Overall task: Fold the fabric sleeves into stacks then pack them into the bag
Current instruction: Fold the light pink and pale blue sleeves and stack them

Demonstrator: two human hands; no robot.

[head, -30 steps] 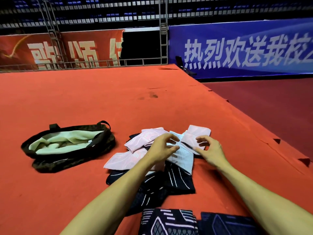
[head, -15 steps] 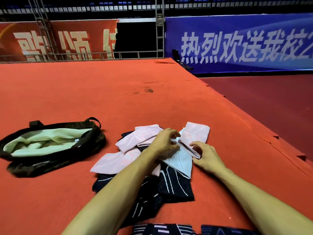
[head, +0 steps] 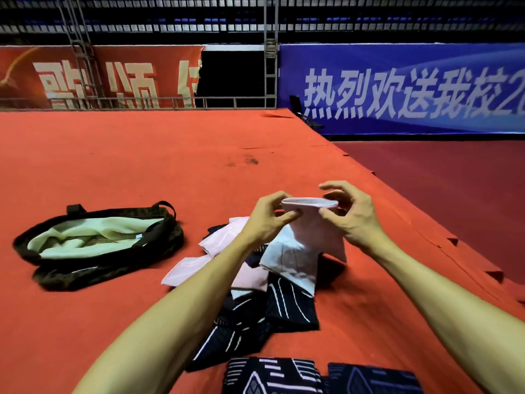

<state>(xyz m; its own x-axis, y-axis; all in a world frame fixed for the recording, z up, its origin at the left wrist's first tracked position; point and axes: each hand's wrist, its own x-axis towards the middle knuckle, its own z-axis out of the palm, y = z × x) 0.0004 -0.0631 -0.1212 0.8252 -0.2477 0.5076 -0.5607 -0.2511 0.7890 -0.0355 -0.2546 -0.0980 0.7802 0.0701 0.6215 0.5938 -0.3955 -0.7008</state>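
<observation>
A pale pink fabric sleeve (head: 315,231) hangs lifted above the pile, its open end held up between both hands. My left hand (head: 267,220) pinches its left edge and my right hand (head: 350,216) pinches its right edge. Below lies a loose pile of sleeves (head: 272,280): pink ones on the left, a light blue one in the middle, dark navy striped ones underneath. Two folded navy sleeves (head: 272,376) lie at the bottom edge of the view. A dark bag (head: 96,265) with a pale green lining lies open on the left.
Everything lies on a red carpeted platform (head: 142,166). Its right edge (head: 426,223) drops to a darker red floor. Metal railing and red and blue banners stand at the far end.
Both hands have risen off the pile and lifted a pink sleeve with them, holding it by its open end. The camera view has shifted slightly.
</observation>
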